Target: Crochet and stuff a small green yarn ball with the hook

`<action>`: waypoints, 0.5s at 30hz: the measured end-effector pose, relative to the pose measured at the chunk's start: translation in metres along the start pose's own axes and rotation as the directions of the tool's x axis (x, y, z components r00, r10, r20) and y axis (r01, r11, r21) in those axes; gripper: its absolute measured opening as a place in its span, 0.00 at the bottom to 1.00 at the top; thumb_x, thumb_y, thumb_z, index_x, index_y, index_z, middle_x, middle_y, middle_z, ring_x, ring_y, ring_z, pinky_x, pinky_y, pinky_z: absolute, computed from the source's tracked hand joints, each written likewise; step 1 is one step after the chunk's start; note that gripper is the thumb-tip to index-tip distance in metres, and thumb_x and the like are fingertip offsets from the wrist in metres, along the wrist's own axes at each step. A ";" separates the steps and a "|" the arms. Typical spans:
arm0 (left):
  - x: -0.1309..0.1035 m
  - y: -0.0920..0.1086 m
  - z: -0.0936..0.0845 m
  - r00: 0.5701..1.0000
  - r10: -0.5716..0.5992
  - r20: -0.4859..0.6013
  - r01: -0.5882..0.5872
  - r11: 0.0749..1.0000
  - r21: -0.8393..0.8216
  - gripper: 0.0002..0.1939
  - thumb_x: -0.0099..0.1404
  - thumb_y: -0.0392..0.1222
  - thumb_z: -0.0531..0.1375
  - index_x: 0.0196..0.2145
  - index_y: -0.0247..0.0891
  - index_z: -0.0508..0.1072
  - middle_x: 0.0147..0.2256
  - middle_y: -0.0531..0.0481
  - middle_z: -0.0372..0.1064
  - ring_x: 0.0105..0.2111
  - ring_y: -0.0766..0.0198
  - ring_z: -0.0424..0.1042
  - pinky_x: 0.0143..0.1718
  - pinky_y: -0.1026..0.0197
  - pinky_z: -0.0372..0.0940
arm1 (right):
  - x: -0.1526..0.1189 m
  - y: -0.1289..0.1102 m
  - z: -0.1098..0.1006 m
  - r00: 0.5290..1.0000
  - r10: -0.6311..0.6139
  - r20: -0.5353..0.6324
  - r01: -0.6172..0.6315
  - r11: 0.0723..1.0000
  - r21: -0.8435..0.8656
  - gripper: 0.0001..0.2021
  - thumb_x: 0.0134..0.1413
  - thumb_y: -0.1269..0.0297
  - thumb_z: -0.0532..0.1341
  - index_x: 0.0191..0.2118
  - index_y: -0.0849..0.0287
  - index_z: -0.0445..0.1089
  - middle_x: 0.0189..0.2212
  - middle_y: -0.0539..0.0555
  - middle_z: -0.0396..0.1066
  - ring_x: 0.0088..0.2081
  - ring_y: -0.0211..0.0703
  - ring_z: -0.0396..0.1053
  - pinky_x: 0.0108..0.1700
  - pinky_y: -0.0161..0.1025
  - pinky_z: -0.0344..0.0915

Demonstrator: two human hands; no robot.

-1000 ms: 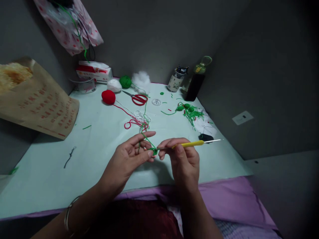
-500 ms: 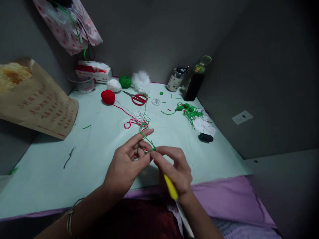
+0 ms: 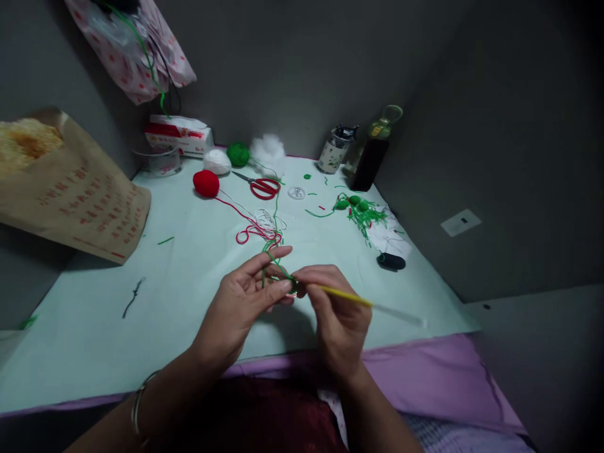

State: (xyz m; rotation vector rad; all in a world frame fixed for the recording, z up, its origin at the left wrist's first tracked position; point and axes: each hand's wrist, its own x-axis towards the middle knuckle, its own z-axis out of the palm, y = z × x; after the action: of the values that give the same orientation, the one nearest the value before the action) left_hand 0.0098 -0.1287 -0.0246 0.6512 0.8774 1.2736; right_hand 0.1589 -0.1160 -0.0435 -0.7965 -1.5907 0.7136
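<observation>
My left hand (image 3: 243, 292) pinches a small green crochet piece (image 3: 293, 288) between thumb and fingers. Green yarn (image 3: 276, 214) runs from the table over its raised index finger. My right hand (image 3: 337, 308) grips a crochet hook (image 3: 346, 295) with a yellow handle, its pale end pointing right. The hook's tip meets the green piece, though fingers partly hide it. Just beyond my hands lie loose red yarn (image 3: 243, 237) and tangled white yarn (image 3: 268, 219).
Behind are a red yarn ball (image 3: 206, 184), white ball (image 3: 217, 162), green ball (image 3: 238, 154), scissors (image 3: 265, 188) and white stuffing (image 3: 267, 153). Green crocheted pieces (image 3: 361, 211) and a dark spool (image 3: 391, 261) lie right. A paper bag (image 3: 94, 195) stands left; a bottle (image 3: 372, 154) stands back right.
The hook has swung from pointing down toward me to lying nearly level, its back end now to the right. My right hand has turned with it; my left hand has barely moved.
</observation>
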 end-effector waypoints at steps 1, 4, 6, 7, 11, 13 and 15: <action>0.001 -0.001 0.000 1.000 -0.012 -0.001 0.012 1.000 -0.029 0.27 0.57 0.35 0.74 0.54 0.41 0.79 0.29 0.56 0.70 0.25 0.75 0.66 0.28 0.74 0.65 | -0.002 0.000 -0.001 0.997 -0.075 0.030 0.078 0.991 -0.106 0.14 0.65 0.73 0.61 0.49 0.48 0.79 0.41 0.55 0.78 0.42 0.45 0.76 0.41 0.44 0.75; 0.003 0.001 -0.002 0.987 -0.157 0.042 0.162 0.975 -0.150 0.21 0.60 0.37 0.72 0.52 0.37 0.80 0.19 0.62 0.58 0.18 0.78 0.53 0.28 0.74 0.65 | -0.002 -0.001 -0.005 0.982 -0.178 0.056 0.186 0.954 -0.234 0.16 0.63 0.74 0.62 0.50 0.48 0.78 0.43 0.56 0.78 0.43 0.48 0.76 0.42 0.46 0.75; 0.004 0.003 -0.003 0.973 -0.227 0.043 0.231 0.951 -0.203 0.17 0.61 0.37 0.71 0.49 0.35 0.82 0.17 0.64 0.51 0.17 0.78 0.49 0.34 0.70 0.70 | 0.002 -0.002 -0.006 0.996 -0.075 -0.053 0.070 0.993 -0.095 0.14 0.65 0.74 0.60 0.47 0.49 0.79 0.38 0.54 0.77 0.38 0.45 0.75 0.38 0.44 0.74; 0.005 0.004 -0.004 0.974 -0.224 0.027 0.224 0.951 -0.211 0.16 0.61 0.37 0.71 0.48 0.35 0.82 0.17 0.65 0.51 0.17 0.78 0.49 0.36 0.69 0.71 | 0.005 -0.002 -0.006 0.995 0.002 -0.100 -0.001 1.000 0.017 0.13 0.66 0.73 0.59 0.44 0.50 0.79 0.35 0.53 0.76 0.34 0.42 0.73 0.36 0.42 0.72; 0.004 0.003 -0.003 0.995 -0.098 -0.017 0.097 0.993 -0.062 0.18 0.59 0.37 0.72 0.48 0.38 0.81 0.25 0.56 0.69 0.24 0.73 0.68 0.35 0.67 0.70 | 0.010 0.000 -0.004 0.990 0.142 -0.013 -0.135 0.961 0.242 0.10 0.66 0.70 0.60 0.41 0.51 0.80 0.36 0.52 0.76 0.35 0.41 0.73 0.36 0.41 0.71; 0.003 0.000 -0.004 0.998 -0.064 -0.002 0.064 0.997 0.030 0.20 0.59 0.39 0.73 0.50 0.40 0.80 0.33 0.52 0.76 0.31 0.67 0.74 0.36 0.65 0.69 | 0.009 0.002 -0.004 0.989 0.150 0.018 -0.150 0.964 0.222 0.09 0.65 0.69 0.62 0.42 0.51 0.80 0.38 0.53 0.78 0.39 0.43 0.74 0.39 0.41 0.72; 0.002 -0.002 -0.005 0.998 -0.059 0.025 0.058 0.997 0.055 0.22 0.60 0.39 0.72 0.52 0.41 0.79 0.37 0.49 0.78 0.36 0.64 0.76 0.41 0.62 0.70 | 0.007 0.006 -0.004 0.980 0.198 0.008 -0.193 0.946 0.259 0.08 0.66 0.68 0.62 0.42 0.52 0.80 0.38 0.53 0.78 0.37 0.41 0.74 0.38 0.40 0.71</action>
State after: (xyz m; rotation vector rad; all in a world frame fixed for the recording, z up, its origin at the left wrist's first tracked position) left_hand 0.0069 -0.1272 -0.0287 0.6793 0.9058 1.1895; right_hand 0.1631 -0.1072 -0.0435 -0.7700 -1.3779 1.0324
